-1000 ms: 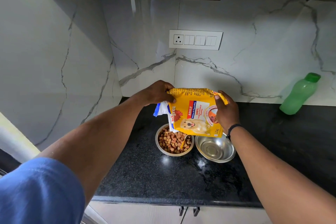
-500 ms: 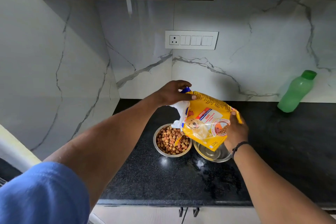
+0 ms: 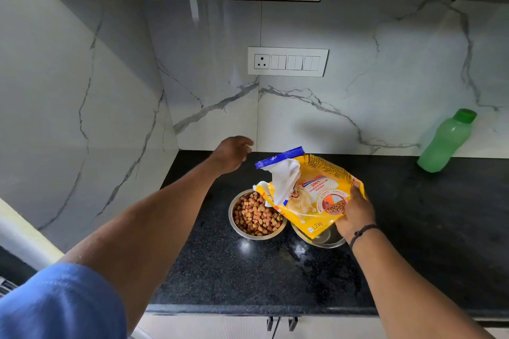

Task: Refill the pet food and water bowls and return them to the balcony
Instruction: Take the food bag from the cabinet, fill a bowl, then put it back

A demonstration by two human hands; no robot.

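Left hand (image 3: 234, 155) hung free at frame centre, fingers loosely curled, holding nothing. Below it the steel food bowl (image 3: 256, 215) sat heaped with lumpy brown kibble; food step judged done. Right hand (image 3: 354, 210) gripped the crinkly yellow bag (image 3: 308, 195) over the empty bowl (image 3: 323, 237); next, put bag aside and fetch the translucent green bottle (image 3: 446, 140), upper right.

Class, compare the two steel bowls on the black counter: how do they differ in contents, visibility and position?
Contents: the left bowl is full of brown kibble; the right bowl shows bare metal, with no kibble visible.
Visibility: the left bowl is almost fully in view; the right bowl is largely covered by the yellow food bag held in the right hand.
Position: the left bowl sits nearer the corner wall.
Shared: both are round, shiny steel, side by side.
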